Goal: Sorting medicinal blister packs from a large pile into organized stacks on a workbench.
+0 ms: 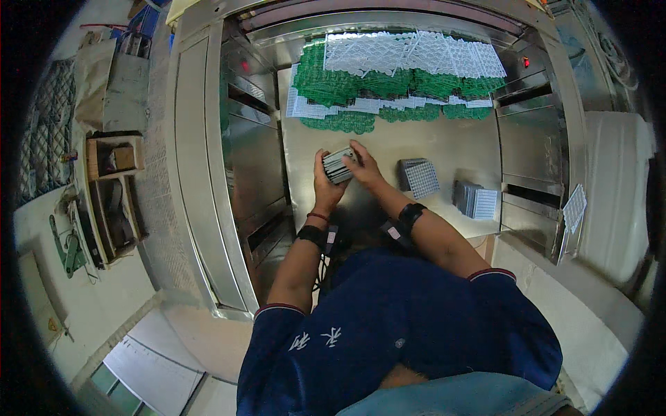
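Observation:
Above the metal work surface [388,142], a small stack of thin grey-green plates [337,168] is held between both hands, with its layered edges showing. My left hand [327,186] is closed round the left side and underside of the stack. From the right, my right hand [365,168] grips the other side, its fingers reaching over the top edge. Right of my right hand stands a stack of plates with a fine grid face [422,179]. Farther right is another stack of light plates [476,201] beside the side wall.
Across the back lie overlapping green lattice sheets [333,83] and white lattice sheets [416,54]. Steel side walls with slots [531,142] enclose the surface left and right. A white gridded piece [574,208] leans at the right wall's outer edge. Wooden shelf boxes [114,197] stand far left.

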`<state>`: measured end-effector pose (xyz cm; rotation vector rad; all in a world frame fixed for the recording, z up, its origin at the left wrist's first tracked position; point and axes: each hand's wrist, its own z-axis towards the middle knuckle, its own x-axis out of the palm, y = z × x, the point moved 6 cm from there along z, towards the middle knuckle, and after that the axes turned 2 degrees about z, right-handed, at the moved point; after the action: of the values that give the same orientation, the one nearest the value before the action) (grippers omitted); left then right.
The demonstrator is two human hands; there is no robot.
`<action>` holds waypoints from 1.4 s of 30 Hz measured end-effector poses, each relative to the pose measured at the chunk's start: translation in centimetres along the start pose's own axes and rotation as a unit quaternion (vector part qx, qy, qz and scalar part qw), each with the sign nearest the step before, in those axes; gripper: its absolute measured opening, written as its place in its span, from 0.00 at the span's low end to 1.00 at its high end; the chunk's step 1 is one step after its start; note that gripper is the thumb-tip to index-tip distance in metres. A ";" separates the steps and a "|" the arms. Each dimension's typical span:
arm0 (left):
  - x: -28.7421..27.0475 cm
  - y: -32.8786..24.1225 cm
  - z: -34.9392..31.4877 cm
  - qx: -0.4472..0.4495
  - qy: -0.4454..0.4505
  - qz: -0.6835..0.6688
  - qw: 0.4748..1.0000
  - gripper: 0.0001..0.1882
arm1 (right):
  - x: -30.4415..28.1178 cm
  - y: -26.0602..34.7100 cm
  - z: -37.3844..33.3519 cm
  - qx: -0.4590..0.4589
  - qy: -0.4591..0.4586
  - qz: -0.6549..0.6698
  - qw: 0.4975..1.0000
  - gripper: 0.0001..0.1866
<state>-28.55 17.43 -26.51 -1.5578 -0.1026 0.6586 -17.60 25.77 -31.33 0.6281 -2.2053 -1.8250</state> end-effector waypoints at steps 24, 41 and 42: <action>0.0 1.2 -1.6 -0.024 0.027 0.001 0.999 0.54 | -1.4 0.8 -1.5 0.059 0.071 0.062 0.994 0.17; -0.1 4.8 -1.9 -0.036 0.049 -0.018 0.998 0.39 | -3.5 20.3 -1.3 -0.283 -0.006 -0.279 0.917 0.08; -0.1 4.7 -1.9 -0.041 0.046 -0.033 0.998 0.39 | -3.3 20.0 -0.4 -0.284 -0.008 -0.279 0.917 0.08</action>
<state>-29.27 15.16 -30.93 -1.6548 -0.1121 0.5353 -18.26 29.79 -11.46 1.1779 -1.4389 -2.5858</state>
